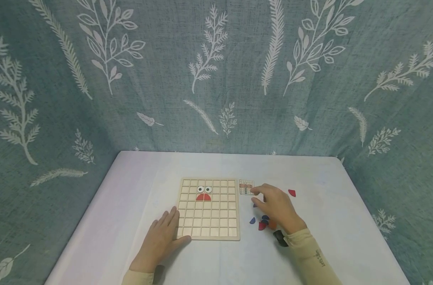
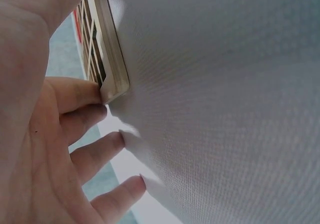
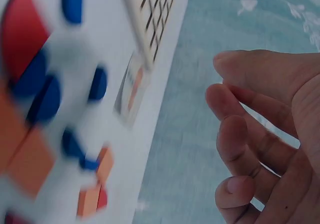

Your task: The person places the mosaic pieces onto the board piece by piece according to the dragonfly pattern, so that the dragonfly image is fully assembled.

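The wooden grid board (image 1: 209, 208) lies flat near the middle of the table (image 1: 344, 221). Most of its square cells are empty. In the upper rows sit two round white eye pieces (image 1: 204, 189) side by side, and directly under them one red half-circle piece (image 1: 203, 197).

The left hand (image 1: 163, 237) rests flat on the table at the lower left corner of the board. Its fingers (image 2: 82, 94) are straight and relaxed and hold nothing; in the left wrist view one fingertip touches the corner of the board frame.

The right hand (image 1: 277, 206) hovers to the right of the board, above a group of loose pieces. Its fingers (image 3: 235, 144) are loosely bent and, in the right wrist view, nothing is between them. The index finger points toward a small pattern card (image 1: 246, 187), which lies just beside the upper right corner of the board.

Under and around the right hand are loose coloured pieces: a blue piece (image 1: 252, 221) and a red piece (image 1: 261, 226) near the wrist, and an orange piece partly hidden by the hand. One more red piece (image 1: 292, 192) lies apart, further right. The right wrist view shows more blue, red and orange pieces, but it is blurred.

The table is covered with a white cloth. Behind and on both sides hangs a grey-blue curtain (image 1: 216, 79) with white leaf patterns.
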Demonstrator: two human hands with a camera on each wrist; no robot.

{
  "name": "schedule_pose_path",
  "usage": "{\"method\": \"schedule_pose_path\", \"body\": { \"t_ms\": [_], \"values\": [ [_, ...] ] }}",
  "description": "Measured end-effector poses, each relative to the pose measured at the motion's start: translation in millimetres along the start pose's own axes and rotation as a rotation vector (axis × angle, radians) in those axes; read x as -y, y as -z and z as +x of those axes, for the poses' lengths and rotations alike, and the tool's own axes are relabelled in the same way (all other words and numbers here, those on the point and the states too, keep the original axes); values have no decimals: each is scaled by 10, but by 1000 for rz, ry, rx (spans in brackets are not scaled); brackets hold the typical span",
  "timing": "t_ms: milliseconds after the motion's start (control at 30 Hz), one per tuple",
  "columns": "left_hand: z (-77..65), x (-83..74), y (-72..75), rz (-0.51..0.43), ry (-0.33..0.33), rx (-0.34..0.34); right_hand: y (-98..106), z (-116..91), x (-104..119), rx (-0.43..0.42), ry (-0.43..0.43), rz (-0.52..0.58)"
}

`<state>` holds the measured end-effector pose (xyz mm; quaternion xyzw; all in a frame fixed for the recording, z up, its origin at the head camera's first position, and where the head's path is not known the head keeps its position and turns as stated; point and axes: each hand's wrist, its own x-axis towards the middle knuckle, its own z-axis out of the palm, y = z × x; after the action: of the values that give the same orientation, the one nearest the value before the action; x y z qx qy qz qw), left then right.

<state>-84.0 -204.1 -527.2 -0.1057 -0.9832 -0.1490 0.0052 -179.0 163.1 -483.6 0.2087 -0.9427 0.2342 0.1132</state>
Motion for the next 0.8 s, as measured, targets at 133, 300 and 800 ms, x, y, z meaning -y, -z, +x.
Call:
{"method": "schedule_pose_path", "body": {
  "t_ms": [133, 300, 800],
  "values": [
    [0, -4, 3, 2, -2, 6, 134, -169, -172, 13, -60, -13],
    [6, -3, -8, 5, -11, -14, 238, -345, -408, 87, -148, -9],
    [6, -12, -16, 23, -18, -23, 272, -666, -661, 280, -297, -75]
  ]
}}
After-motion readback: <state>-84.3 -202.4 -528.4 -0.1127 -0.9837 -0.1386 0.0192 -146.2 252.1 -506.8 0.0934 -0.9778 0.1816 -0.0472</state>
